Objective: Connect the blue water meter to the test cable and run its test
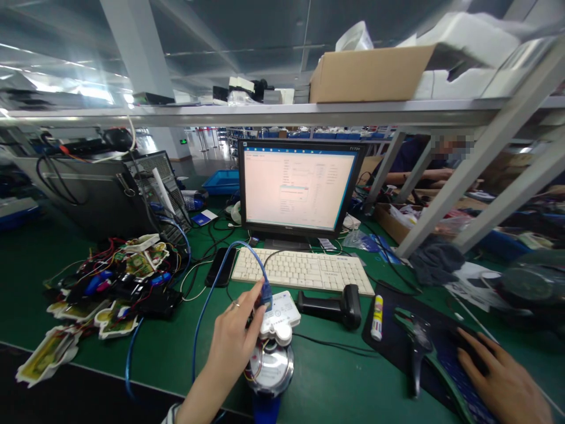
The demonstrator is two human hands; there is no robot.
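My left hand (233, 338) pinches the plug of a blue cable (207, 294) against a small white module (279, 313). The module sits on top of a round metal meter body (271, 368) on the green bench. My right hand (503, 377) rests curled over a dark mouse (474, 353) on a black mat (397, 347) at the lower right; what lies under the palm is mostly hidden. A black handheld scanner (335, 305) lies between my hands, with a white glue stick (377, 318) beside it.
A lit monitor (298, 185) and a white keyboard (302, 270) stand ahead. A black phone (220, 266) lies left of the keyboard. A tangle of wired circuit boards (110, 282) covers the left. Another person (424, 162) sits behind the shelf frame. A cardboard box (371, 73) rests overhead.
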